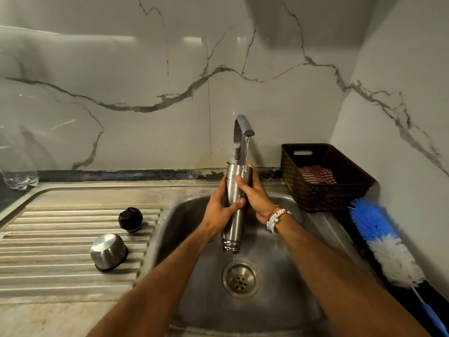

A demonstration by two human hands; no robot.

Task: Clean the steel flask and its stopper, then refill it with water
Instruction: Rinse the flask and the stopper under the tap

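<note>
I hold the steel flask (235, 224) upside down over the sink basin (189, 239), its threaded mouth pointing at the drain (241, 278). My left hand (220, 210) wraps its left side and my right hand (255, 194) grips its right side near the raised base. Water runs from the tap (241, 128) onto the flask's base and down its wall. The black stopper (130, 219) and the steel cup lid (108, 251), lying mouth down, rest on the ribbed drainboard (60, 239) to the left.
A dark woven basket (325, 176) with a red striped cloth stands right of the tap. A blue and white bottle brush (386, 242) lies along the right counter edge. A clear glass item (20, 178) sits at the far left against the marble wall.
</note>
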